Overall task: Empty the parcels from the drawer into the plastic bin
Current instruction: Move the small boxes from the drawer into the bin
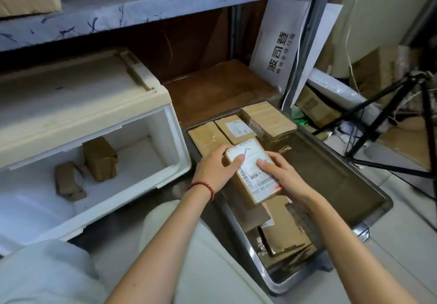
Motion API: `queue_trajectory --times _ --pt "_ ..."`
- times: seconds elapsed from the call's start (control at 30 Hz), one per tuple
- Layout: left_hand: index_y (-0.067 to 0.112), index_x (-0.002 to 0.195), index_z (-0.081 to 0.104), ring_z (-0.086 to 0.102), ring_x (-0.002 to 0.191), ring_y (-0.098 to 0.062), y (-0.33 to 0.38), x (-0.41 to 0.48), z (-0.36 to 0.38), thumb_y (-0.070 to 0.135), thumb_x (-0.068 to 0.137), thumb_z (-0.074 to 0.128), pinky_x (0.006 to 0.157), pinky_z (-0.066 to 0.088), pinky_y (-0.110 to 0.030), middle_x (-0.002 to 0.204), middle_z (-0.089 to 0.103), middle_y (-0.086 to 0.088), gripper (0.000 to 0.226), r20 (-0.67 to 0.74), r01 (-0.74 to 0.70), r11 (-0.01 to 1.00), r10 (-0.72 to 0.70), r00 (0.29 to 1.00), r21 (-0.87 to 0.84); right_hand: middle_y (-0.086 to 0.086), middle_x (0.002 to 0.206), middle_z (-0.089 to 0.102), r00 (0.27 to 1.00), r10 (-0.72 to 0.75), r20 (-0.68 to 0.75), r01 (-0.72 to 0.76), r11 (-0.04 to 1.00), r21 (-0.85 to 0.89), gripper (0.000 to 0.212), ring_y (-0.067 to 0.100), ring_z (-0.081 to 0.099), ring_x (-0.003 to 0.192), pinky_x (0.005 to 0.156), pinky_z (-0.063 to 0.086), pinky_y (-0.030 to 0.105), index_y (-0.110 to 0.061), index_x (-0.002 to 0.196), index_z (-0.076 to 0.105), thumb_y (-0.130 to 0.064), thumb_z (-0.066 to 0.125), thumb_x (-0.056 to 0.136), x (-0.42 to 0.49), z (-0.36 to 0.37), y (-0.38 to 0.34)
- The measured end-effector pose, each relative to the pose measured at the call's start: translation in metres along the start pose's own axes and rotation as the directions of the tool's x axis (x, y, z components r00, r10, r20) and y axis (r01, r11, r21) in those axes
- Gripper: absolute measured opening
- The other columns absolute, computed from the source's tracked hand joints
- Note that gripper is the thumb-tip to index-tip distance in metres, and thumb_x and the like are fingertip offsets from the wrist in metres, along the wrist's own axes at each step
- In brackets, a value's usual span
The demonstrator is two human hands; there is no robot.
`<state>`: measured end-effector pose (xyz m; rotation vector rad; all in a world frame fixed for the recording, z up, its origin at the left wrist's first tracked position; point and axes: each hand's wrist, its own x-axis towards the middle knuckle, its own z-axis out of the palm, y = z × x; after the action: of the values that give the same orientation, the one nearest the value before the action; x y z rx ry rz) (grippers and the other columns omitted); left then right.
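A white pulled-out drawer (165,124) stands at the left with two brown parcels (100,159) inside it. To its right a grey plastic bin (343,181) holds several brown cardboard parcels (267,119). Both hands hold one labelled parcel (254,173) just above the bin's left half. My left hand (217,166), with a red bead bracelet on the wrist, grips its left side. My right hand (283,176) grips its right side, thumb on the white label.
A metal shelf (142,8) runs overhead with a cardboard box at its top left. A white printed sheet (279,46) leans behind the bin. Black tripod legs (387,114), cables and more boxes crowd the right. My knees are at the bottom.
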<state>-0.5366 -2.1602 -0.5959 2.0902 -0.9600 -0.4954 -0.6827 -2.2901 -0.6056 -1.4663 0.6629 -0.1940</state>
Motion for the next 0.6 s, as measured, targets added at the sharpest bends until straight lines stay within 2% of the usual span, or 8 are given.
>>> queue_trajectory --times 0.07,0.17,0.23,0.33,0.4,0.47,0.53,0.6 --pt "0.038 0.125 0.049 0.052 0.115 -0.016 -0.005 -0.003 0.008 0.059 0.088 0.051 0.102 0.038 -0.044 0.122 0.06 0.01 0.043 0.027 -0.003 0.971 -0.003 1.0 0.238 0.002 0.093 0.073 0.997 0.075 -0.006 -0.075 0.997 -0.025 0.06 0.017 0.072 0.084 0.07 0.055 0.028 -0.036 0.129 0.043 -0.051 0.067 0.077 -0.001 -0.003 0.017" --pt "0.039 0.133 0.043 0.043 0.122 -0.017 -0.011 -0.011 0.013 0.057 0.09 0.05 0.101 0.029 -0.042 0.129 0.055 0.009 0.048 0.041 -0.054 0.877 0.04 0.998 0.477 0.005 0.102 0.071 0.992 0.128 -0.017 -0.129 0.99 -0.062 0.05 0.017 0.071 0.089 0.079 0.056 0.031 -0.039 0.127 0.046 -0.051 0.065 0.082 0.001 0.0 0.039" --pt "0.038 0.134 0.044 0.042 0.12 -0.017 -0.016 -0.014 0.012 0.056 0.09 0.05 0.099 0.03 -0.039 0.13 0.055 0.009 0.048 0.034 -0.068 0.85 0.059 0.998 0.522 0.004 0.1 0.073 0.991 0.132 -0.03 -0.134 0.989 -0.068 0.051 0.017 0.072 0.088 0.081 0.057 0.032 -0.036 0.128 0.05 -0.052 0.067 0.082 0.003 0.009 0.047" --pt "0.038 0.134 0.045 0.043 0.117 -0.016 -0.024 -0.014 0.008 0.057 0.09 0.048 0.095 0.03 -0.038 0.131 0.054 0.01 0.048 0.023 -0.067 0.825 0.065 0.998 0.561 0.001 0.096 0.073 0.99 0.127 -0.067 -0.132 0.989 -0.07 0.044 0.011 0.072 0.081 0.068 0.055 0.021 -0.03 0.126 0.051 -0.046 0.063 0.087 0.008 0.022 0.05" --pt "0.038 0.136 0.043 0.041 0.121 -0.016 -0.028 -0.014 0.008 0.058 0.091 0.045 0.095 0.029 -0.038 0.136 0.05 0.011 0.05 0.013 -0.058 0.816 0.062 0.998 0.575 -0.001 0.095 0.072 0.99 0.12 -0.075 -0.127 0.987 -0.103 0.042 0.008 0.071 0.079 0.065 0.054 0.017 -0.03 0.126 0.05 -0.046 0.061 0.089 0.01 0.025 0.047" --pt "0.038 0.14 0.04 0.037 0.124 -0.017 -0.032 -0.014 0.011 0.058 0.092 0.042 0.097 0.028 -0.038 0.14 0.045 0.008 0.052 -0.004 -0.041 0.794 0.054 0.999 0.607 -0.003 0.096 0.072 0.99 0.116 -0.079 -0.128 0.978 -0.166 0.045 0.008 0.07 0.082 0.069 0.055 0.017 -0.029 0.128 0.05 -0.049 0.059 0.089 0.012 0.025 0.045" --pt "0.037 0.142 0.036 0.033 0.127 -0.019 -0.034 -0.014 0.012 0.056 0.095 0.037 0.099 0.027 -0.04 0.142 0.04 0.005 0.051 -0.018 -0.031 0.761 0.056 0.998 0.648 -0.006 0.093 0.07 0.99 0.104 -0.095 -0.125 0.961 -0.246 0.042 0.005 0.067 0.079 0.065 0.052 0.012 -0.027 0.128 0.051 -0.049 0.056 0.092 0.017 0.027 0.041" --pt "0.038 0.144 0.031 0.029 0.132 -0.021 -0.035 -0.014 0.013 0.055 0.096 0.033 0.103 0.026 -0.043 0.145 0.036 0.002 0.051 -0.034 -0.017 0.72 0.056 0.998 0.694 -0.009 0.091 0.068 0.989 0.07 -0.127 -0.11 0.934 -0.34 0.042 0.004 0.065 0.078 0.064 0.05 0.013 -0.027 0.127 0.052 -0.051 0.053 0.092 0.023 0.032 0.036"
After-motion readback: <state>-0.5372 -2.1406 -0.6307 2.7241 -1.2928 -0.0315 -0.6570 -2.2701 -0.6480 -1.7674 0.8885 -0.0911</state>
